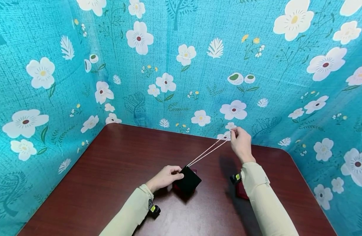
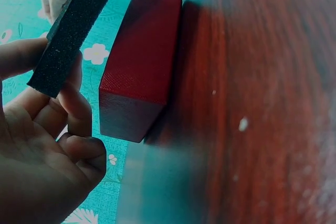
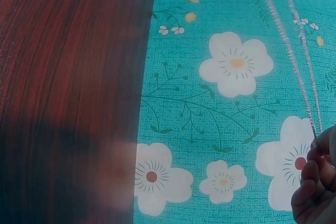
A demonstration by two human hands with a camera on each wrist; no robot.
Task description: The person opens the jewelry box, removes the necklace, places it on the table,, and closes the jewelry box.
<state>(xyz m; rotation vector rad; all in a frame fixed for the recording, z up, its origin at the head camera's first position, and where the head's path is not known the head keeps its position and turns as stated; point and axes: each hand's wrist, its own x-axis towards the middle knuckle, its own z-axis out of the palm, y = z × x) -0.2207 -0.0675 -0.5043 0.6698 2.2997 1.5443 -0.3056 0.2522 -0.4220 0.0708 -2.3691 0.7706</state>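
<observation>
My left hand (image 1: 167, 176) pinches a flat black square pad (image 1: 190, 181) near its left corner, thumb on top. In the left wrist view the pad (image 2: 73, 35) shows its thick, grainy edge between thumb and fingers. Two strands of a thin pale string (image 1: 207, 152) stretch from the pad's upper corner up to the right. Their far end is pinched in the fingertips of my right hand (image 1: 241, 144), raised near the table's back edge; the string (image 3: 294, 59) looks twisted and taut. A dark red box (image 2: 142, 51) stands on the table close by the pad, mostly hidden under it in the head view.
Another dark red object (image 1: 241, 191) lies on the table below my right forearm, partly covered by the sleeve. The brown wooden table (image 1: 130, 147) meets a turquoise flowered cloth (image 1: 157, 108) along its back and sides.
</observation>
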